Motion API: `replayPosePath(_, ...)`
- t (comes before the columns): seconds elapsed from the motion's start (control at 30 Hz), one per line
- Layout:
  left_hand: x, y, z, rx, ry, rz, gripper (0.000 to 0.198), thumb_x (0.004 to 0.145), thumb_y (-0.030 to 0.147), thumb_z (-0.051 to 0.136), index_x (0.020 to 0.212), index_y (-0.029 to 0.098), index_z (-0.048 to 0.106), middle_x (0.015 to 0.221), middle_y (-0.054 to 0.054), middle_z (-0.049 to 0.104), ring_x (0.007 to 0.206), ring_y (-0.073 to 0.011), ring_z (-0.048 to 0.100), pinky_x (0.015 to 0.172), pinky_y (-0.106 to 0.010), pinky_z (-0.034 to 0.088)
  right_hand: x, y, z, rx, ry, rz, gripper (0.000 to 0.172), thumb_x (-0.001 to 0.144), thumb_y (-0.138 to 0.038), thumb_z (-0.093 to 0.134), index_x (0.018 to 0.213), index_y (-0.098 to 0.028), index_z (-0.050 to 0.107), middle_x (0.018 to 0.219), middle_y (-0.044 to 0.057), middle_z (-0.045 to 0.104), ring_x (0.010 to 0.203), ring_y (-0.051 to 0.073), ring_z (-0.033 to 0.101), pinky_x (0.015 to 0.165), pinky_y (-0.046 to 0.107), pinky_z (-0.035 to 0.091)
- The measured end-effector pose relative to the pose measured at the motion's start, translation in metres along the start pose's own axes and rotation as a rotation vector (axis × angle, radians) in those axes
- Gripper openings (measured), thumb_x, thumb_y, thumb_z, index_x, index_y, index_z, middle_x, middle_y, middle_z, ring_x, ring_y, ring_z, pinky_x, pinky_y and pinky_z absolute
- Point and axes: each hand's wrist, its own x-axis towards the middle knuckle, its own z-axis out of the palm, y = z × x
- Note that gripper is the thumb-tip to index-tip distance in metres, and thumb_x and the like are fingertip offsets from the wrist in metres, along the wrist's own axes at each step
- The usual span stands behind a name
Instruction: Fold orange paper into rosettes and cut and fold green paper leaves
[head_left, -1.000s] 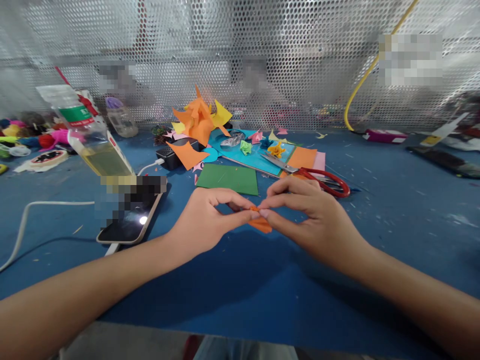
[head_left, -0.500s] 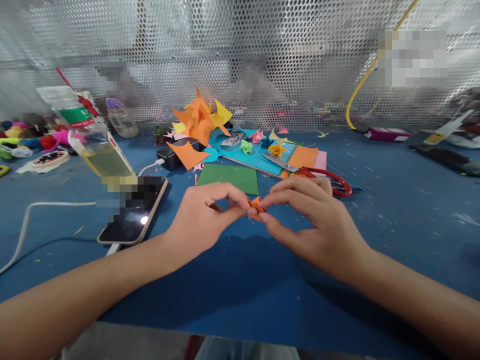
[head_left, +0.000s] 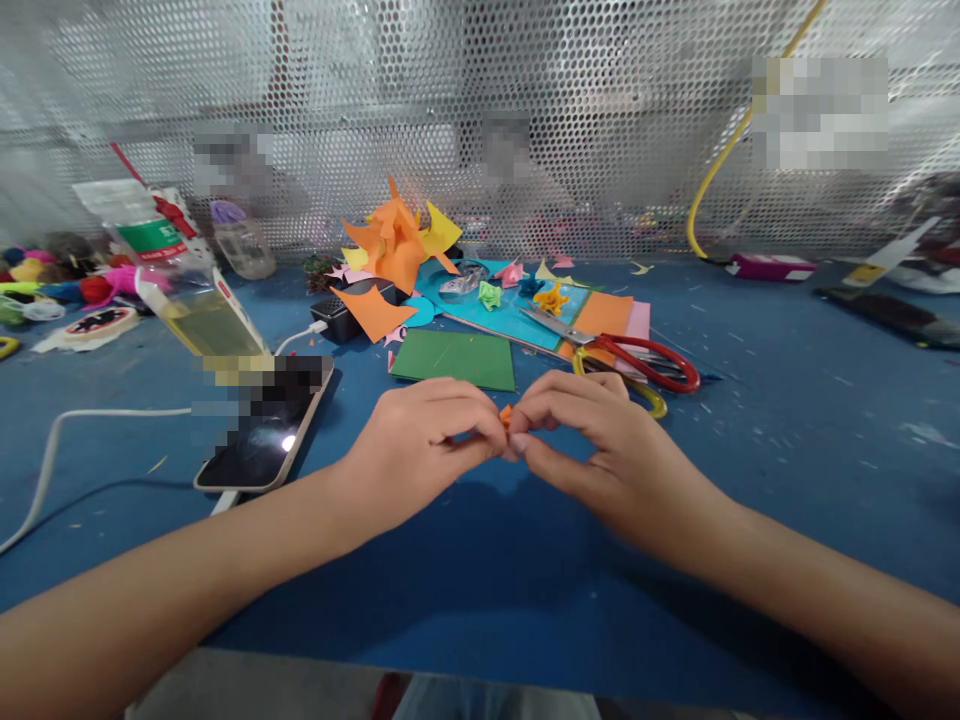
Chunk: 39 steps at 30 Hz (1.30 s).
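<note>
Between the fingertips of both hands is a small folded piece of orange paper (head_left: 506,416), mostly covered by the fingers. My left hand (head_left: 427,440) pinches it from the left, thumb against forefinger. From the right, my right hand (head_left: 600,440) grips it the same way, its fingertips meeting those of the left. Just beyond the hands lies a stack of green paper (head_left: 454,359). Scissors (head_left: 656,362) with red and yellow handles rest past my right hand, blades pointing left over coloured sheets.
A phone (head_left: 266,430) with a white cable lies left, beside a tilted bottle (head_left: 217,310) of yellowish liquid. Behind are orange paper scraps (head_left: 397,240), small folded paper flowers (head_left: 551,299), a black box (head_left: 341,312) and a perforated metal screen (head_left: 600,130). A purple box (head_left: 771,267) sits at right.
Both hands have closed in around the orange paper, so less of it shows. My right hand has shifted slightly left and down, uncovering the scissors' yellow handle.
</note>
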Motion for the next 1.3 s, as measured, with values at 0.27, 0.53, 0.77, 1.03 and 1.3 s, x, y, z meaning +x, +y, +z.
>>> replayPosePath(0.27, 0.004, 0.01, -0.009, -0.04, -0.035, -0.195, 0.006, 0.074, 0.014, 0.06, 0.075, 0.019, 0.063, 0.079, -0.001, 0.07, 0.071, -0.0104, 0.063, 0.051, -0.015, 0.048, 0.002, 0.003, -0.002, 0.038, 0.036, 0.029, 0.009, 0.082, -0.019, 0.054, 0.074, -0.024, 0.055, 0.077, -0.002, 0.061, 0.074, 0.015, 0.055, 0.074, 0.034, 0.034)
replayPosePath(0.53, 0.005, 0.011, -0.006, -0.153, 0.024, -0.349, 0.009, 0.071, 0.017, 0.064, 0.068, 0.017, 0.056, 0.075, -0.001, 0.067, 0.067, -0.0101, 0.062, 0.048, -0.014, 0.045, 0.0, 0.008, -0.007, -0.153, 0.125, -0.118, 0.004, 0.079, -0.02, 0.058, 0.081, -0.024, 0.059, 0.084, -0.001, 0.067, 0.083, 0.019, 0.06, 0.079, 0.039, 0.029)
replayPosePath(0.77, -0.001, 0.007, 0.0, -0.102, 0.046, -0.235, 0.013, 0.07, 0.014, 0.066, 0.066, 0.018, 0.054, 0.071, 0.002, 0.064, 0.066, -0.0095, 0.061, 0.05, -0.014, 0.046, 0.0, 0.007, -0.003, -0.195, 0.114, -0.193, 0.011, 0.086, -0.02, 0.052, 0.077, -0.022, 0.058, 0.078, -0.002, 0.064, 0.073, 0.015, 0.056, 0.072, 0.035, 0.027)
replayPosePath(1.03, 0.0, 0.005, -0.003, -0.17, 0.067, -0.138, 0.015, 0.068, 0.019, 0.072, 0.068, 0.017, 0.057, 0.07, 0.001, 0.063, 0.066, -0.0103, 0.061, 0.056, -0.018, 0.051, -0.001, 0.008, -0.004, -0.267, 0.144, -0.324, 0.007, 0.089, -0.018, 0.051, 0.085, -0.021, 0.055, 0.081, -0.002, 0.062, 0.075, 0.014, 0.055, 0.071, 0.035, 0.028)
replayPosePath(1.3, 0.006, 0.004, -0.015, -0.308, 0.024, -0.045, 0.003, 0.074, 0.018, 0.068, 0.077, 0.018, 0.068, 0.074, -0.001, 0.067, 0.064, -0.0096, 0.061, 0.053, -0.018, 0.048, -0.005, 0.015, -0.02, -0.496, 0.284, -0.634, 0.013, 0.087, -0.012, 0.05, 0.093, -0.023, 0.056, 0.083, -0.001, 0.069, 0.074, 0.014, 0.06, 0.07, 0.035, 0.034)
